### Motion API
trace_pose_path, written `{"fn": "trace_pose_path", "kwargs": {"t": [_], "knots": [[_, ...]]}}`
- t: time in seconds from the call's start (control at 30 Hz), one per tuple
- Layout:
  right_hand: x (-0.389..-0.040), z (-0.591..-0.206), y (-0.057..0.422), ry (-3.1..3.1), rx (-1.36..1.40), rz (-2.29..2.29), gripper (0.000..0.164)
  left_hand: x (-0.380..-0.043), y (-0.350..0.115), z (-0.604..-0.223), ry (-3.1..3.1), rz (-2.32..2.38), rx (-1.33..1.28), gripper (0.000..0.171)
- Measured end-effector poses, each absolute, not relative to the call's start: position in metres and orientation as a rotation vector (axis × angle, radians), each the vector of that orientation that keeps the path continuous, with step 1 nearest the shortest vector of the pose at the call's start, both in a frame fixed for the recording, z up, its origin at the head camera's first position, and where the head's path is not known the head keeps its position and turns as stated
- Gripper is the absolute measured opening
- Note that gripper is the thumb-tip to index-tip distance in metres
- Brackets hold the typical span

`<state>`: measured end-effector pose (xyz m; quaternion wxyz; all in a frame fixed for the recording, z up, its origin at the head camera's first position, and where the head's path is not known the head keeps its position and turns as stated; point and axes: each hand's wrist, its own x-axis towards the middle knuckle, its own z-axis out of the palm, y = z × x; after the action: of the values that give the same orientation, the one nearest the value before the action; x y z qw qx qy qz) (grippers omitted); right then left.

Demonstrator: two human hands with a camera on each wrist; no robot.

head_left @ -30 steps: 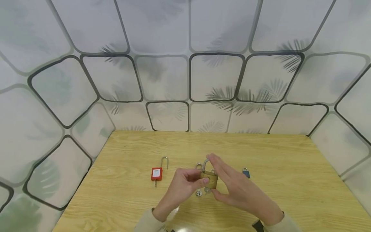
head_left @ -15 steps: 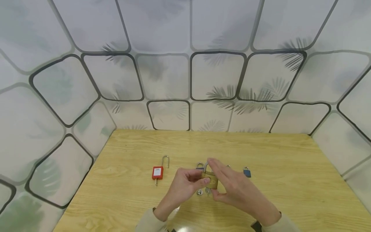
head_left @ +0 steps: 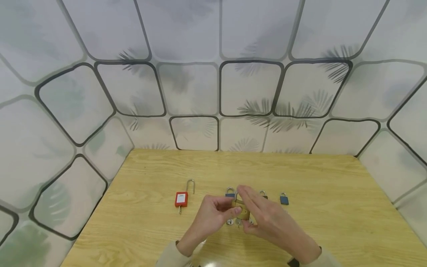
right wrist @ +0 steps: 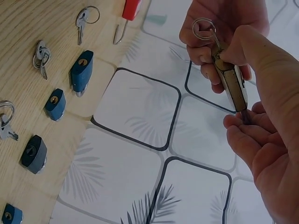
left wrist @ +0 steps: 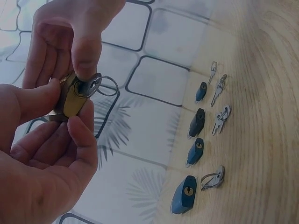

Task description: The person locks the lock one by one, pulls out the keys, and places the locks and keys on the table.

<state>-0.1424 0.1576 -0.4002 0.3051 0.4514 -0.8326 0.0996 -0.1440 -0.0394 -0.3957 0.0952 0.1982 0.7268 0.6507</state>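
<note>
My left hand point(head_left: 213, 218) grips the body of a brass padlock point(head_left: 245, 214) between thumb and fingers, above the table. My right hand point(head_left: 271, 217) spans the same padlock from the right, its fingertips over the top of the shackle point(right wrist: 245, 116) and its thumb at the bottom end. A key point(left wrist: 95, 84) on a ring point(left wrist: 110, 86) sits at the keyhole end, by the right thumb in the left wrist view. The fingers hide most of the shackle in the head view.
On the wooden table point(head_left: 150, 237), a red padlock point(head_left: 181, 199) with a long raised shackle lies at the left. Several blue and dark padlocks, among them a larger blue one point(left wrist: 183, 195), stand in a row, with key sets point(left wrist: 213, 178) in front. A patterned cloth wall point(head_left: 197, 92) encloses the back.
The right fingers have moved down over the top of the padlock, and its shackle now stands lower against the body. The left hand keeps its hold.
</note>
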Motion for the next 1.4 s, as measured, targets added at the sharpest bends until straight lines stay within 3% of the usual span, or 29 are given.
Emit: {"fn": "trace_pose_path", "kwargs": {"t": [0.73,1.03,1.27,1.4], "knots": [[-0.145,-0.409,0.158,-2.216,1.214,0.336,0.082,-0.145,-0.04,-0.398,2.182,1.91,0.589,0.013],[-0.145,-0.415,0.161,-2.211,1.232,0.5,0.085,-0.159,-0.047,-0.431,2.208,1.833,0.536,0.017],[-0.145,-0.418,0.166,-2.231,1.129,0.736,0.062,-0.16,-0.049,-0.432,2.211,1.913,0.415,0.022],[-0.143,-0.421,0.166,-2.265,1.004,0.905,0.039,-0.162,-0.049,-0.429,2.219,1.96,0.342,0.026]]}}
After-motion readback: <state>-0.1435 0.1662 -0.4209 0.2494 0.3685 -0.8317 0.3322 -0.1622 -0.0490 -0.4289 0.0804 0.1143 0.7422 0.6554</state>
